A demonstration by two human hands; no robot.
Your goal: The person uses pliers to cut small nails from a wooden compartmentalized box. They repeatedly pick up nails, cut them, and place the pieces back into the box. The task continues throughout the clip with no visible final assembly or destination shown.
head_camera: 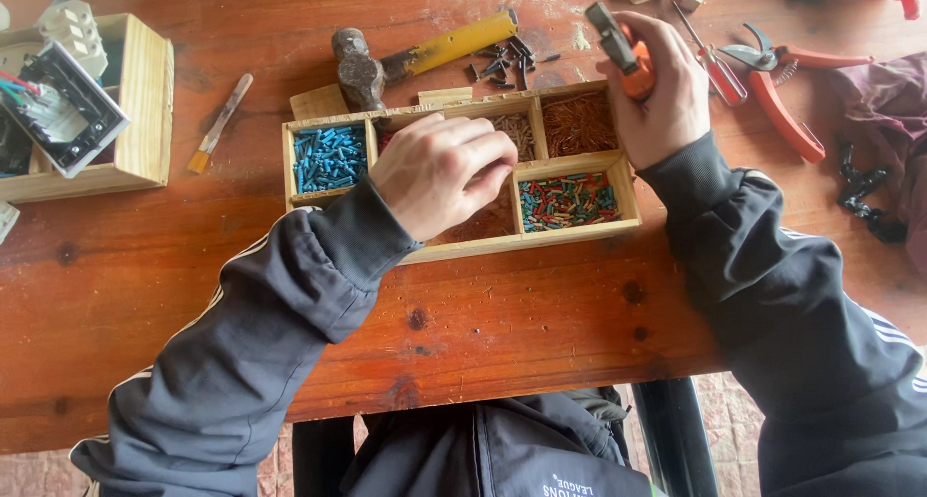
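Observation:
A wooden divided box [630, 196] lies on the red-brown table. One compartment holds blue plugs [329, 157], another mixed-colour plugs [568, 201], another thin brown nails [577, 122]. My left hand [446, 171] rests over the box's middle compartments, fingers curled down into one; whether it holds anything is hidden. My right hand [655, 89] is at the box's far right corner, shut on an orange-handled tool [624, 56] with a dark metal head.
A hammer [415, 57] with a yellow handle lies behind the box, dark screws [504, 64] beside it. Red pruning shears [778, 84] and a small screwdriver [713, 64] lie at right. A wooden crate [143, 111] with electrical parts stands at left, a small brush [220, 124] near it.

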